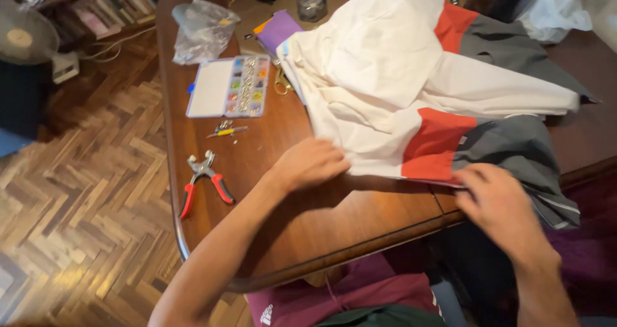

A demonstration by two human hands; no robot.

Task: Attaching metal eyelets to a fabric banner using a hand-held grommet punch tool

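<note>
White, red and grey garment (411,83) lies spread on wooden desk (360,218), long axis left to right. Left hand (308,164) flat, fingers loosely spread, pressing white hem; cloth just ahead of it. Right hand (498,202) blurred at grey-red edge; pinching or open, cannot tell. Left of left hand: one red-handled snap pliers (204,182), one compartment box of snaps (230,87), one plastic bag (202,28).

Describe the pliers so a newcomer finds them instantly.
Start at the brown wooden table, on its left side near the rounded edge. Below the open compartment box of small coloured parts lie the red-handled metal pliers, handles splayed toward the person: the only red-gripped tool there.
</note>
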